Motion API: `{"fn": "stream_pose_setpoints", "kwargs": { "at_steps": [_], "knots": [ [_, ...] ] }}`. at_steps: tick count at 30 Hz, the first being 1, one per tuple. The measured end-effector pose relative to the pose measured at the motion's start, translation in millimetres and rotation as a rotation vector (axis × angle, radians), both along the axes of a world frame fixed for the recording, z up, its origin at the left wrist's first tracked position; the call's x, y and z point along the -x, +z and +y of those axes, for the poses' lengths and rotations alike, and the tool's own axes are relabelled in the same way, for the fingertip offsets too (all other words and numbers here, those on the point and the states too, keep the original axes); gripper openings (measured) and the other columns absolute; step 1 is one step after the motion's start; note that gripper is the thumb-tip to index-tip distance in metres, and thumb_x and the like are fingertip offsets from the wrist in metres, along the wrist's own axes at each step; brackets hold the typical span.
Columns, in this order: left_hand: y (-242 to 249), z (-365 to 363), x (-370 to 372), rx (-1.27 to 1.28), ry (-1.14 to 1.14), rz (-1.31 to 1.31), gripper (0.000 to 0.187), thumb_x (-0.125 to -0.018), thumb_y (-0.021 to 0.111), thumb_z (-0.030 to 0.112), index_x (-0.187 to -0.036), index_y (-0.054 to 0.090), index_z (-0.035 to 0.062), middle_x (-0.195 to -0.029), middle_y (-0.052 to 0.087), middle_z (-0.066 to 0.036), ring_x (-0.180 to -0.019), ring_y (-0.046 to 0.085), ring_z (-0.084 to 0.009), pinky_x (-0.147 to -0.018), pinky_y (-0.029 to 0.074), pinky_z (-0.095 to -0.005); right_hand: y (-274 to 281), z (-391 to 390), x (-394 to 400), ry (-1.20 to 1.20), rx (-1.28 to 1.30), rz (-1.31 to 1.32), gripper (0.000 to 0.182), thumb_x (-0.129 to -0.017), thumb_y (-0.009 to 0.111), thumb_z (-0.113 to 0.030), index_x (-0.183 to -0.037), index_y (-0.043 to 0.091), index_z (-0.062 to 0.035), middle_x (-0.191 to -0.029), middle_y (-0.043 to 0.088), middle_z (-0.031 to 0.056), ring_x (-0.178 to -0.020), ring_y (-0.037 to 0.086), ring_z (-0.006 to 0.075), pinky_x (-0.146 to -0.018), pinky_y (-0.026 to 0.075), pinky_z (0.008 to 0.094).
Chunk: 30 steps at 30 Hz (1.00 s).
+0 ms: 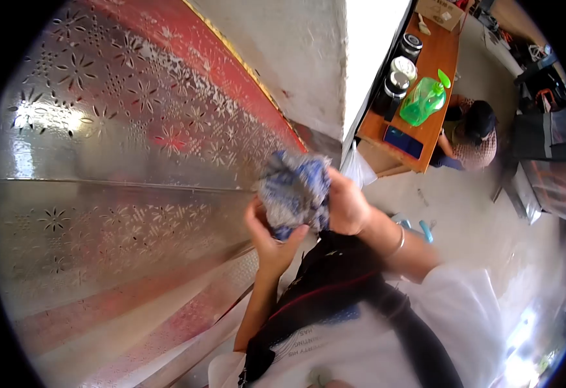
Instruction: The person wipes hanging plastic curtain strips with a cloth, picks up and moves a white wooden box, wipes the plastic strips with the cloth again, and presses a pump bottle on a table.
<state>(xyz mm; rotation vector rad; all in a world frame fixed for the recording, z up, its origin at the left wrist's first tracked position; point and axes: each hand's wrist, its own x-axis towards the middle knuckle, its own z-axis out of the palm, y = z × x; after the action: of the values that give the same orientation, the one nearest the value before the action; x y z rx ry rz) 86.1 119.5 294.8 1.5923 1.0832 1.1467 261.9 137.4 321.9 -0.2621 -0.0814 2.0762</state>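
A crumpled blue and grey cloth (pixel 294 194) is bunched up between my two hands, near the middle of the view. My left hand (pixel 271 236) grips its lower left side, with the thumb along the bottom edge. On the right side my right hand (pixel 346 202) holds it, its fingers partly hidden behind the cloth. Just beyond and to the left stands a shiny metal panel (pixel 121 129) with flower-shaped cut-outs and patchy red paint.
A wooden table (pixel 438 58) at the upper right bears a green spray bottle (pixel 423 101), a phone (pixel 403 141), several jars and a cardboard box (pixel 439 11). Beside it a person (pixel 477 139) in a dark cap sits low. A plastic bag (pixel 359 169) hangs at the table's near end.
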Motion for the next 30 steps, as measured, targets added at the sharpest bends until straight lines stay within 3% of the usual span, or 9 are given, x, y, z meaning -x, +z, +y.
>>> {"fn": "stream_pose_setpoints", "kwargs": {
  "at_steps": [2, 4, 5, 10, 12, 18, 22, 25, 30],
  "knots": [
    [-0.8, 0.4, 4.4, 0.041, -0.003, -0.064, 0.076, -0.076, 0.076, 0.018, -0.133, 0.031, -0.0021, -0.119, 0.047, -0.013, -0.109, 0.048, -0.0201, -0.095, 0.039, -0.0344, -7.2, 2.6, 0.1, -0.078, 0.069, -0.084, 0.045, -0.098, 0.036, -0.036, -0.125, 0.052, -0.0029, -0.121, 0.059, 0.0089, -0.110, 0.057, 0.0231, -0.099, 0.044, 0.0381],
    [2.6, 9.7, 12.8, 0.743, -0.204, -0.194, 0.049, -0.083, 0.070, 0.021, -0.120, 0.048, -0.0033, -0.103, 0.058, -0.007, -0.096, 0.054, -0.0133, -0.084, 0.044, -0.0292, -9.8, -4.8, -8.2, -0.085, 0.088, -0.079, 0.039, -0.098, 0.040, -0.029, -0.123, 0.053, -0.0019, -0.117, 0.060, 0.0091, -0.107, 0.058, 0.0212, -0.096, 0.045, 0.0359],
    [12.7, 12.9, 2.3, 0.674, -0.278, -0.159, 0.030, -0.089, 0.064, 0.021, -0.107, 0.058, -0.0018, -0.092, 0.062, -0.003, -0.084, 0.056, -0.0078, -0.075, 0.045, -0.0256, -14.0, -7.3, -11.3, -0.079, 0.026, -0.245, 0.040, -0.097, 0.040, -0.026, -0.126, 0.051, 0.0003, -0.121, 0.059, 0.0116, -0.110, 0.057, 0.0229, -0.099, 0.044, 0.0368],
    [-14.5, 18.5, -25.1, 0.719, -0.515, -0.111, 0.031, -0.092, 0.058, 0.016, -0.117, 0.055, -0.0014, -0.106, 0.061, -0.006, -0.094, 0.056, -0.0101, -0.081, 0.045, -0.0259, -31.7, -16.3, -54.8, -0.190, -0.031, -0.689, 0.036, -0.095, 0.045, -0.012, -0.127, 0.049, 0.0042, -0.116, 0.060, 0.0095, -0.107, 0.057, 0.0163, -0.097, 0.044, 0.0306],
    [-15.0, 21.1, -50.4, 0.980, -0.392, -0.514, 0.038, -0.094, 0.052, 0.013, -0.129, 0.045, -0.0011, -0.119, 0.057, -0.008, -0.107, 0.055, -0.0142, -0.087, 0.045, -0.0276, -53.8, -17.8, -99.6, -0.218, -0.249, -1.236, 0.027, -0.092, 0.051, -0.013, -0.114, 0.061, 0.0005, -0.101, 0.066, 0.0065, -0.090, 0.058, 0.0119, -0.082, 0.046, 0.0257],
    [-44.3, 44.5, -115.1, 1.177, -0.525, -0.564, 0.046, -0.096, 0.047, 0.011, -0.139, 0.034, 0.0060, -0.124, 0.053, -0.008, -0.114, 0.054, -0.0194, -0.093, 0.048, -0.0348, -99.0, -4.7, -268.4, -0.642, -0.062, -2.121, 0.030, -0.087, 0.061, -0.024, -0.111, 0.062, -0.0051, -0.099, 0.065, 0.0145, -0.085, 0.065, 0.0222, -0.080, 0.050, 0.0327],
    [-62.7, 63.0, -156.2, 1.352, -0.591, -0.654, 0.044, -0.096, 0.046, 0.011, -0.138, 0.034, 0.0070, -0.124, 0.054, -0.010, -0.113, 0.056, -0.0226, -0.093, 0.050, -0.0377, -113.3, 40.9, -348.5, -0.820, 0.189, -2.413, 0.056, -0.081, 0.065, -0.039, -0.125, 0.051, -0.0066, -0.120, 0.055, 0.0180, -0.088, 0.065, 0.0273, -0.083, 0.050, 0.0369],
    [-71.0, 69.6, -181.4, 1.377, -0.609, -0.646, 0.042, -0.097, 0.046, 0.011, -0.137, 0.034, 0.0069, -0.123, 0.054, -0.011, -0.113, 0.057, -0.0234, -0.093, 0.050, -0.0388, -137.7, 77.2, -384.7, -0.847, 0.071, -2.725, 0.058, -0.080, 0.065, -0.041, -0.125, 0.050, -0.0079, -0.118, 0.057, 0.0160, -0.091, 0.064, 0.0300, -0.085, 0.050, 0.0395],
    [-77.3, 78.4, -212.1, 1.459, -0.574, -0.617, 0.042, -0.097, 0.046, 0.013, -0.136, 0.034, 0.0074, -0.124, 0.053, -0.011, -0.113, 0.057, -0.0237, -0.094, 0.050, -0.0397, -128.3, 101.1, -403.1, -0.561, 0.099, -2.569, 0.043, -0.080, 0.062, -0.029, -0.116, 0.056, -0.0066, -0.105, 0.064, 0.0146, -0.097, 0.062, 0.0329, -0.087, 0.047, 0.0413]
  ]
}}
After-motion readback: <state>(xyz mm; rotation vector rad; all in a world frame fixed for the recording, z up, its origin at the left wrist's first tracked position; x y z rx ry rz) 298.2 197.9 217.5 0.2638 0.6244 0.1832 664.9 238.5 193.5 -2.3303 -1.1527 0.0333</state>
